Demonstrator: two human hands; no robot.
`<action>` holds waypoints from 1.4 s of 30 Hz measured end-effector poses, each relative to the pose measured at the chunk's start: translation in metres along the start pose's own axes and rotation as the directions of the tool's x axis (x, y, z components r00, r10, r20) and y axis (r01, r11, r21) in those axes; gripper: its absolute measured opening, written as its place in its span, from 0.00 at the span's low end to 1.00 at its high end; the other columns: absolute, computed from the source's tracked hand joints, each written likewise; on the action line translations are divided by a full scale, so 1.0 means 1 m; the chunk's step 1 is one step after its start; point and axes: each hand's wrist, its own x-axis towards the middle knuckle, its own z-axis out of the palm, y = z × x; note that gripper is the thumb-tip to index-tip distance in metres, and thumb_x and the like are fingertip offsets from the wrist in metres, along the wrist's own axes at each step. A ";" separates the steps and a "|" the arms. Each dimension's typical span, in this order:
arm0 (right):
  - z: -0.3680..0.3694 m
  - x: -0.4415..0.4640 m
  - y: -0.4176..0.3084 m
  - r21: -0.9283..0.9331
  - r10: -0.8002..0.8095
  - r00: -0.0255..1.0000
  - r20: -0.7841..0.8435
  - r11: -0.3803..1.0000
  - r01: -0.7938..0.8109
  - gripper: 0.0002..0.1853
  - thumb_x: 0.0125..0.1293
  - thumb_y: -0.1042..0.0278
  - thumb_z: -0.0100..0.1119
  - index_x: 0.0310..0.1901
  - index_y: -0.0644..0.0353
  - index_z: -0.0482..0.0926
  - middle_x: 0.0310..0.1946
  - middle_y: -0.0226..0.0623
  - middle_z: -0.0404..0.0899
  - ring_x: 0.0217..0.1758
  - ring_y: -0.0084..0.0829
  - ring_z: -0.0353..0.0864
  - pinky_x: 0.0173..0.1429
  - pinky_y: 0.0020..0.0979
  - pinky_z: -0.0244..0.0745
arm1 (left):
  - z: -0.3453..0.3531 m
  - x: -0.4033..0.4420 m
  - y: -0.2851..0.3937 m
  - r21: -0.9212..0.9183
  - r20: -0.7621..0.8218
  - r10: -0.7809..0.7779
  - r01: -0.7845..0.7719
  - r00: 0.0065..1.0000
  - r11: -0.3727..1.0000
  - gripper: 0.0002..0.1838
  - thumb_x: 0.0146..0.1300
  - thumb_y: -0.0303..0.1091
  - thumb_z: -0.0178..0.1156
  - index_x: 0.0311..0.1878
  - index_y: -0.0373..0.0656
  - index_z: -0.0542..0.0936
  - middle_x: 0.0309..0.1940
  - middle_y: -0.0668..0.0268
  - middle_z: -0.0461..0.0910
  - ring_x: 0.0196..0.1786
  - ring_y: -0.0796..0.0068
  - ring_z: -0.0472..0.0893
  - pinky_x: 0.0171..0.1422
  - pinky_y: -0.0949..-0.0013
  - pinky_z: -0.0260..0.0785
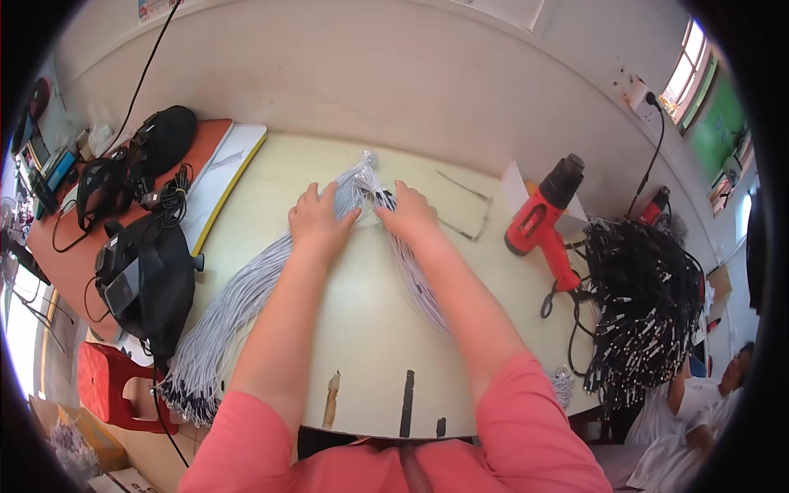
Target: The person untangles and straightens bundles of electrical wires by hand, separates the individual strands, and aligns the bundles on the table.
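Note:
A large bundle of thin grey-white cables [255,275] lies across the table, its dark-tipped ends hanging over the front left edge. Its far end is gathered in clear plastic [365,161]. My left hand [319,220] rests on the left part of the bundle, fingers spread and thumb pointing inward. A smaller strand of the cables [415,283] runs beneath my right hand [408,215] and forearm. That hand's thumb and fingers are apart, on either side of the strand near the gathered end. Both palms face down, so their undersides are hidden.
A red heat gun [544,222] stands at right, beside a heap of black cables [641,304]. Glasses [472,218] lie near the wall. Black bags and gear [148,279] cover the left side. Dark strips [408,403] mark the front edge. Another person [690,419] sits at lower right.

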 end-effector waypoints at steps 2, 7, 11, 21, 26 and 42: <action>0.015 0.018 -0.004 -0.019 -0.045 0.999 0.014 0.999 0.045 0.30 0.53 0.54 0.61 0.56 0.60 0.69 0.48 0.45 0.76 0.53 0.45 0.75 0.55 0.41 0.71 | 0.008 0.003 -0.007 0.010 -0.050 0.080 -0.079 0.996 0.997 0.26 0.56 0.41 0.61 0.59 0.49 0.72 0.60 0.54 0.68 0.64 0.57 0.66 0.64 0.54 0.58; 0.003 0.019 -0.006 0.218 -0.093 0.969 -0.227 0.965 0.143 0.25 0.50 0.63 0.57 0.53 0.55 0.72 0.43 0.44 0.79 0.50 0.44 0.77 0.51 0.40 0.73 | 0.024 0.010 -0.025 -0.055 0.055 0.091 -0.088 0.994 0.995 0.24 0.52 0.26 0.57 0.56 0.52 0.75 0.61 0.53 0.67 0.64 0.57 0.66 0.65 0.52 0.57; -0.002 0.009 0.008 0.218 -0.059 0.909 -0.413 0.962 0.161 0.24 0.49 0.67 0.56 0.52 0.54 0.74 0.42 0.44 0.80 0.46 0.45 0.78 0.49 0.39 0.73 | 0.022 0.008 -0.018 -0.066 0.116 0.109 -0.101 0.987 0.993 0.23 0.52 0.26 0.56 0.54 0.48 0.76 0.61 0.52 0.67 0.64 0.58 0.66 0.65 0.52 0.57; -0.037 0.002 0.042 0.954 0.245 0.922 -0.299 0.060 0.293 0.26 0.53 0.79 0.57 0.56 0.66 0.66 0.29 0.38 0.77 0.29 0.28 0.80 0.32 0.27 0.73 | 0.013 0.000 -0.005 0.170 0.008 0.075 -0.075 0.997 0.983 0.24 0.61 0.42 0.56 0.60 0.46 0.70 0.55 0.54 0.73 0.59 0.57 0.71 0.62 0.52 0.62; -0.055 -0.021 0.047 0.932 0.212 0.935 -0.285 -0.168 0.322 0.27 0.54 0.82 0.57 0.57 0.67 0.64 0.29 0.36 0.76 0.31 0.29 0.80 0.34 0.26 0.74 | 0.020 0.030 -0.055 0.087 0.041 -0.193 0.189 0.980 0.978 0.16 0.57 0.37 0.58 0.49 0.48 0.75 0.45 0.60 0.76 0.53 0.58 0.74 0.54 0.49 0.64; -0.154 -0.152 -0.002 0.818 -0.154 0.833 -0.531 0.162 0.552 0.43 0.52 0.75 0.67 0.68 0.62 0.52 0.39 0.36 0.78 0.36 0.22 0.77 0.42 0.24 0.72 | -0.174 -0.040 0.149 -0.980 0.111 0.413 0.031 0.904 0.196 0.25 0.62 0.45 0.61 0.55 0.35 0.74 0.46 0.61 0.78 0.51 0.74 0.75 0.56 0.68 0.66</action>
